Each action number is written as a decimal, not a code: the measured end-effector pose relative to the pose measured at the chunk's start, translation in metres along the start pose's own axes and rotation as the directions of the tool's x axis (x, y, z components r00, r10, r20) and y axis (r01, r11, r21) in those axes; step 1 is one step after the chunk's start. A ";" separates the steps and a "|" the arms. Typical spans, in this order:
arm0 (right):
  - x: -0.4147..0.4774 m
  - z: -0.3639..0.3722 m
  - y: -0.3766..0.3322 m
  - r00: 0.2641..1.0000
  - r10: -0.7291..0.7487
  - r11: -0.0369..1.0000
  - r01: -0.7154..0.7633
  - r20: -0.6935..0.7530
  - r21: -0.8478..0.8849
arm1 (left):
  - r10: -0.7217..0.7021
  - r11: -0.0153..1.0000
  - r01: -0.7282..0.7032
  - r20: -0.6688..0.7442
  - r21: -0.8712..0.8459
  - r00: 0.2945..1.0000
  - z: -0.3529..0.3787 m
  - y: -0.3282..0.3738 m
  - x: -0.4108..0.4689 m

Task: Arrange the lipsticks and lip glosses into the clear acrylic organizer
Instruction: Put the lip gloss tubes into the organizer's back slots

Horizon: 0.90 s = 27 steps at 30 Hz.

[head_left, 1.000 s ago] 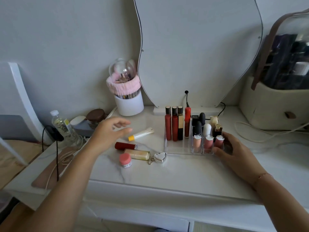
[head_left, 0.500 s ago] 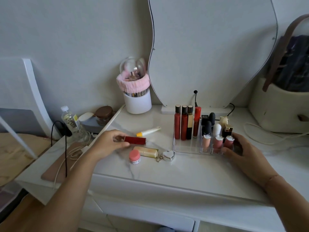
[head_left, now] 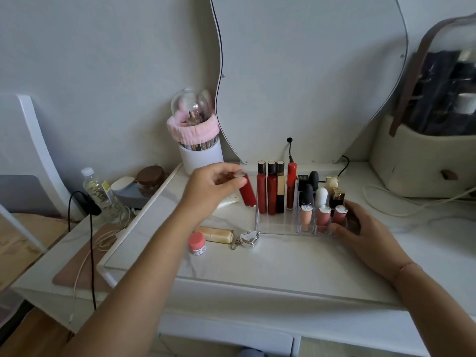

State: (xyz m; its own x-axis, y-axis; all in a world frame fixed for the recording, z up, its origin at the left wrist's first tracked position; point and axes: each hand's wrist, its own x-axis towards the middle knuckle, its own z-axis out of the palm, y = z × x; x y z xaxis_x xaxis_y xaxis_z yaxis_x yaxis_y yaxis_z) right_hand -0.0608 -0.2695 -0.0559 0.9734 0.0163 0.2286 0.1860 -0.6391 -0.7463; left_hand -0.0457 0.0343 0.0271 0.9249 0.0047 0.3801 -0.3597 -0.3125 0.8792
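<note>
Left hand (head_left: 208,186) pinches the red gloss tube (head_left: 247,193) at its top end. The tube is near upright with a slight tilt, just outside the left back corner of the organizer (head_left: 278,226) and not yet in a slot. Right hand (head_left: 360,228) grips the organizer's right end, mid-desk (head_left: 283,261). Risks: the tilted tube clips the tall glosses (head_left: 270,186) right beside it and they domino. Its base could catch the acrylic wall and twist out of a top-only pinch. Free slots are hard to read through clear walls. The beige gloss (head_left: 216,234) lies loose under the left forearm, towards the desk's front edge, so a low sweep could roll it.
</note>
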 end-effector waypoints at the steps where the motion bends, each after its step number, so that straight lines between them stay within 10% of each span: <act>1: 0.000 0.000 0.000 1.000 0.002 1.000 -0.002 0.002 0.003 | -0.004 1.000 0.004 0.018 0.028 1.000 0.011 0.001 0.000; 27: 0.001 0.000 0.002 1.000 0.002 1.000 -0.002 0.008 -0.013 | 0.001 0.968 0.032 -0.129 0.250 0.992 0.023 -0.035 0.003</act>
State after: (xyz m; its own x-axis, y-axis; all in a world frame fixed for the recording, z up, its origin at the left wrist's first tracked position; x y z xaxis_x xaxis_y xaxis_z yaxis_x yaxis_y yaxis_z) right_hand -0.0599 -0.2710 -0.0568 0.9749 0.0212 0.2216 0.1820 -0.6489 -0.7388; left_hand -0.0276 0.0236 -0.0093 0.9009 0.1272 0.4150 -0.2882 -0.5398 0.7909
